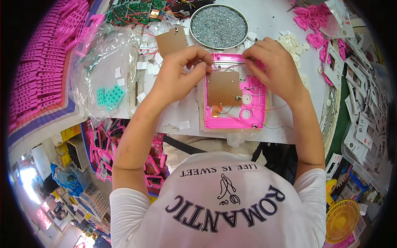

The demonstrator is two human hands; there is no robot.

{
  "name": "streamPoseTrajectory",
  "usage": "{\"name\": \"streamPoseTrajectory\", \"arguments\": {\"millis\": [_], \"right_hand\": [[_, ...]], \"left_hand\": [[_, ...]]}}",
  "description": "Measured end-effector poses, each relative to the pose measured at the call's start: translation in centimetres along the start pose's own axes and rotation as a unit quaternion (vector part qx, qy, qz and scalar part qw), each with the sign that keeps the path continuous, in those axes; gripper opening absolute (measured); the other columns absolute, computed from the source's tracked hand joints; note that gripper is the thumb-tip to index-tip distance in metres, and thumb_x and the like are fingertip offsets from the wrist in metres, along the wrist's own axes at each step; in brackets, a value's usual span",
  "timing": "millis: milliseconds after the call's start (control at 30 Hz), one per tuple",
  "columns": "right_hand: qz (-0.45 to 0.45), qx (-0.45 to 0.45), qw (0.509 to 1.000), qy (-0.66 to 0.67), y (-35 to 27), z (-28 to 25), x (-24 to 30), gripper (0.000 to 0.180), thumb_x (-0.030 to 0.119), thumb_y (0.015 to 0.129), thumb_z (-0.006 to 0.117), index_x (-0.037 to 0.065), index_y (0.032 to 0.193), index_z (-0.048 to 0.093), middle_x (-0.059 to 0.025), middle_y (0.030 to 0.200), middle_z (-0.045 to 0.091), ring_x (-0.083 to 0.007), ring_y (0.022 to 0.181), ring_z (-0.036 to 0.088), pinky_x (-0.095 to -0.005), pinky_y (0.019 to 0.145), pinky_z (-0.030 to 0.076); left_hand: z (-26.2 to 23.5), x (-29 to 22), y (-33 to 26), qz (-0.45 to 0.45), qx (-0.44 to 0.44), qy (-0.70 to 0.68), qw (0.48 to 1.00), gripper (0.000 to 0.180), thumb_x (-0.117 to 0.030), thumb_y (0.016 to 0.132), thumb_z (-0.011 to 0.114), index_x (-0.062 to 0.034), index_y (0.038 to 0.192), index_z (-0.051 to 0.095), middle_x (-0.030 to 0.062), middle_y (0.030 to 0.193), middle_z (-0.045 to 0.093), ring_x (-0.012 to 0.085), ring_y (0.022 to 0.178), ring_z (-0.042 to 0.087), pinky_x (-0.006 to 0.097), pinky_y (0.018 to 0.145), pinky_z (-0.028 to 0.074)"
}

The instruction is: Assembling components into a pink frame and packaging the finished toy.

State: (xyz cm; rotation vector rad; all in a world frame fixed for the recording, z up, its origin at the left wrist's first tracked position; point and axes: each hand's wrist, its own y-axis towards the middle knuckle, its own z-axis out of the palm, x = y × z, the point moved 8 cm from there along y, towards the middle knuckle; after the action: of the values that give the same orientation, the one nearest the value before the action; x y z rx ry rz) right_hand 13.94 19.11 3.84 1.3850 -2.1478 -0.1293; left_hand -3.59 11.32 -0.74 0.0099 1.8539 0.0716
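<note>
A pink plastic casing [234,122] lies in front of me, its inside facing up. Within it sits a brown circuit board [223,87] with a small switch at its lower right corner. Thin wires [230,67] run over the top of the board toward both sets of fingertips. My left hand [180,74] is closed in a pinch at the casing's upper left edge; what it grips is hidden. At the upper right, my right hand [274,68] pinches the wires' end, partly covering that corner. A round white speaker-like part [246,114] is at the casing's lower right.
Behind the casing stands a round metal tray [191,31] of small screws. Another brown board [171,40] and green wired boards [130,12] lie left of it. Teal pieces [111,96] rest on clear plastic. Pink parts [45,53] are stacked far left, white panels [364,120] far right.
</note>
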Motion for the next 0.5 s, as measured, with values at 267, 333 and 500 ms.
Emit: {"name": "streamPoseTrajectory", "arguments": {"millis": [267,333,500], "right_hand": [[0.047,0.036,0.997,-0.058,-2.4,-0.2,2.3,0.009,0.008,0.081,0.073,0.006,0.088,0.067,-0.0075,0.083,0.063,-0.0289,0.082,0.059,-0.0413,0.076,0.046],[0.053,0.035,0.997,-0.049,-2.8,-0.3,2.5,0.01,0.008,0.081,0.073,0.007,0.089,0.068,-0.0073,0.084,0.063,-0.0285,0.083,0.059,-0.041,0.077,0.046],[0.064,0.012,0.997,-0.047,-3.5,-0.1,2.5,0.009,0.011,0.08,0.073,0.008,0.087,0.068,-0.0054,0.082,0.063,-0.0273,0.083,0.06,-0.0415,0.077,0.046]], "left_hand": [[1.2,-0.8,2.3,-0.041,-0.108,0.312,0.943,0.025,-0.03,0.085,0.074,-0.005,0.089,0.075,0.0118,0.065,0.068,0.0288,0.062,0.067,0.04,0.061,0.052],[1.2,-0.5,2.5,-0.051,-0.106,0.279,0.953,0.024,-0.03,0.084,0.075,-0.0065,0.089,0.076,0.0117,0.065,0.068,0.03,0.062,0.067,0.041,0.06,0.052],[1.4,-1.1,1.6,0.008,-0.145,0.187,0.972,0.011,-0.02,0.079,0.078,-0.0119,0.086,0.077,0.0104,0.083,0.071,0.0273,0.08,0.069,0.041,0.07,0.052]]}}
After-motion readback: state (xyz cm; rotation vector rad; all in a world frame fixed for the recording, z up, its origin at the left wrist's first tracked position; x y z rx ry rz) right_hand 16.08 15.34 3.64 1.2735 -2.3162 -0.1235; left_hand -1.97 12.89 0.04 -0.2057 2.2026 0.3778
